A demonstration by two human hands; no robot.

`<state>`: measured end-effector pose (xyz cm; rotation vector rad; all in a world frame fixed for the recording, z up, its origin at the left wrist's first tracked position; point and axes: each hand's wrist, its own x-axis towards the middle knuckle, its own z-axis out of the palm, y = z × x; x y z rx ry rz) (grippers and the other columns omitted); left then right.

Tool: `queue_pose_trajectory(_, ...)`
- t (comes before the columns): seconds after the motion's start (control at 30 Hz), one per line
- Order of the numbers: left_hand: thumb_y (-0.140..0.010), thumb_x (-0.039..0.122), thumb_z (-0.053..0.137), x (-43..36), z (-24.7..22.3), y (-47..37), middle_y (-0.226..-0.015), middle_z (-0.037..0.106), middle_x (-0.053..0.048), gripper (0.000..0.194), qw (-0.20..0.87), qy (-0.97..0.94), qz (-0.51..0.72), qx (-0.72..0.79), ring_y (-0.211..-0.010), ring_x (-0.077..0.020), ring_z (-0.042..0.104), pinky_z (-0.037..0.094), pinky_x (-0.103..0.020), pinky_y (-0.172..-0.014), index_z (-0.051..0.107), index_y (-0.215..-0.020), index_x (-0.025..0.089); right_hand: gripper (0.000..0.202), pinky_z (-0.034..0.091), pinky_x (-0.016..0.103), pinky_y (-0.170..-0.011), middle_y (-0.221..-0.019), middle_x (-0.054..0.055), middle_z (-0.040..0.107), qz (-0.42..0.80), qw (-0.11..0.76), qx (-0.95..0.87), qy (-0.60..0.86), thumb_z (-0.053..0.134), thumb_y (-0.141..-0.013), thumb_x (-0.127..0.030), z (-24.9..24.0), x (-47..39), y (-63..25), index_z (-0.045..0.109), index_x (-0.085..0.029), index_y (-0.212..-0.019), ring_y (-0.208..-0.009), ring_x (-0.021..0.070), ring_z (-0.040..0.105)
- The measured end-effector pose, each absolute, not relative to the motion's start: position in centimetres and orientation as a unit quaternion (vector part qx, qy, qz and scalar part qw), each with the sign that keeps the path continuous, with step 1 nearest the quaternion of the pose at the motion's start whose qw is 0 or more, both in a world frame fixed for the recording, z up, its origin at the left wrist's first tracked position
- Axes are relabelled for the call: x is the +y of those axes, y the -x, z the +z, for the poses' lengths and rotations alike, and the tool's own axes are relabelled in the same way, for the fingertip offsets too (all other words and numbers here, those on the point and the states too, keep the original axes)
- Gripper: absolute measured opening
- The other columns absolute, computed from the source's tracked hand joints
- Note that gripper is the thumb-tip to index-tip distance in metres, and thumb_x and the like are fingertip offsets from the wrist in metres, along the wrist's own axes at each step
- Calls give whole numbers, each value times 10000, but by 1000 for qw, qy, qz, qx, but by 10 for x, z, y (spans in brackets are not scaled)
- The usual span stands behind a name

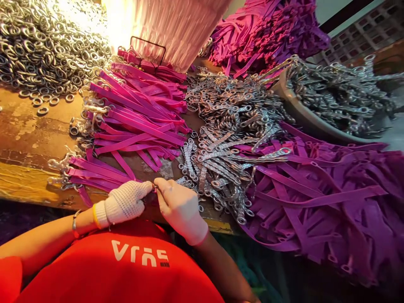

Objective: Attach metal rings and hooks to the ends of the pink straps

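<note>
My left hand (124,203), in a white dotted knit glove, is closed with its thumb pressed on the index finger. My right hand (181,208), in a smooth white glove, pinches right against its fingertips. A small dark piece shows between the two thumbs, mostly hidden by the fingers, so its kind cannot be told. Just beyond the left hand lies a bundle of magenta straps (99,172) with metal chain ends. Twisted metal chain pieces (221,155) lie beyond the right hand.
Metal rings (47,50) are heaped at the back left. More magenta straps (142,109) lie mid-table. Loose purple straps (315,198) pile up at right, with another strap heap (265,33) behind. A tub (303,105) of chain pieces stands right of a ribbed translucent lampshade (179,29).
</note>
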<state>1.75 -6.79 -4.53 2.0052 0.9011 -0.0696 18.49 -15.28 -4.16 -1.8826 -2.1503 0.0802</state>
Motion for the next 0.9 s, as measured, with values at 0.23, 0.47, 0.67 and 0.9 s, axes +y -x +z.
queue_pose_trajectory(0.23,-956,408,457,-65,-47,-25,-652,559,21,322,643,-676,34,358,-572,-111,460,343,-233,-550,579,-780,167,428,432,272,-636,-996,45,763,163,90,-713,676,625,-945,-324,-26,-149,-202,528,-186,-1339,-816,194,726)
queue_pose_trajectory(0.47,-941,308,485,-73,-64,-21,-779,659,-29,254,547,-761,68,342,-705,-150,552,384,-260,-664,654,-834,151,181,241,305,-511,-694,42,711,117,-55,-733,667,541,-963,-334,-41,-145,-193,608,-165,-964,-602,207,681)
queue_pose_trajectory(0.67,-941,305,491,-64,-60,-26,-698,646,-12,289,570,-748,70,333,-648,-134,525,383,-228,-619,655,-754,157,182,159,326,-497,-601,65,651,20,-68,-782,619,503,-960,-296,-46,-147,-192,569,-156,-864,-534,218,648)
queue_pose_trajectory(0.9,-900,191,469,-61,-62,-25,-938,751,-48,274,596,-741,69,301,-833,-164,666,501,-235,-787,722,-998,162,283,148,325,-514,-673,70,700,78,-127,-739,657,500,-1008,-407,-25,-153,-196,621,-167,-920,-590,232,679)
